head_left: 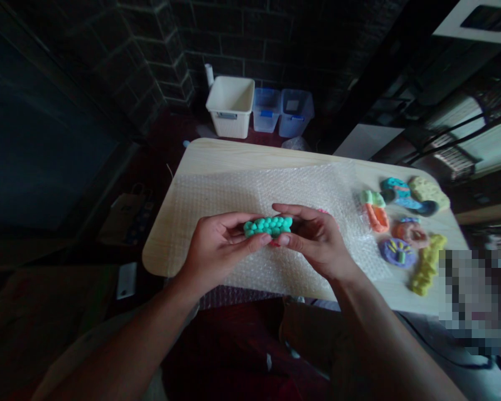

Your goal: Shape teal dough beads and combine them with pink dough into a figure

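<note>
Between my two hands is a small green knitted piece (268, 225) with chunky, braid-like stitches. My left hand (217, 242) pinches its left end, thumb in front and fingers behind. At its right end my right hand (313, 239) grips it, the thumb along the lower edge. A bit of red or pink (275, 243) shows just under the green piece; I cannot make out what it is. Below both hands a sheet of bubble wrap (242, 192) is spread over the pale wooden table (209, 153).
Several colourful knitted pieces lie at the table's right side, among them an orange and green one (376, 216), a purple disc (398, 253) and a yellow strip (428, 264). Beyond the far edge stand a white bin (231, 120) and two clear bins (267, 108) on the floor.
</note>
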A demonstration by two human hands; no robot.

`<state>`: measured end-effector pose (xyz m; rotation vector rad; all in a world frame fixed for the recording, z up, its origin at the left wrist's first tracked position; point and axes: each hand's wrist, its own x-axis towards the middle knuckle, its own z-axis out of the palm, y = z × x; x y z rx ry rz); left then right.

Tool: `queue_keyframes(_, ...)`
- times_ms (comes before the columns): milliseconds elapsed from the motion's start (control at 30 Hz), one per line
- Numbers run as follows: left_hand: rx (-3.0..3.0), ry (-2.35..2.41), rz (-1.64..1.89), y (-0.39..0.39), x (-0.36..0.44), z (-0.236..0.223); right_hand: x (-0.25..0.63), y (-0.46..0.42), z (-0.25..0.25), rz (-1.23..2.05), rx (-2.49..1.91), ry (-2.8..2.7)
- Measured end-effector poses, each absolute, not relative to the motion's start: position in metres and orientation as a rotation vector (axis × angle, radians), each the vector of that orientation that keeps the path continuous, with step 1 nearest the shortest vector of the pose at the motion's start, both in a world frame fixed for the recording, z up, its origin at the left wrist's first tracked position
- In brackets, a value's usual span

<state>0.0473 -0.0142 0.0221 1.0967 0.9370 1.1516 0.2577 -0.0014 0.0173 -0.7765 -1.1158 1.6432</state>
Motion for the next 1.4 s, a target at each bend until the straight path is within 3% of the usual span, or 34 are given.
queue_keyframes(1400,0.828,0.835,1.088,-0.008,0.044,0.023,0.267,0.002,0.019,1.709,-0.809,-0.950)
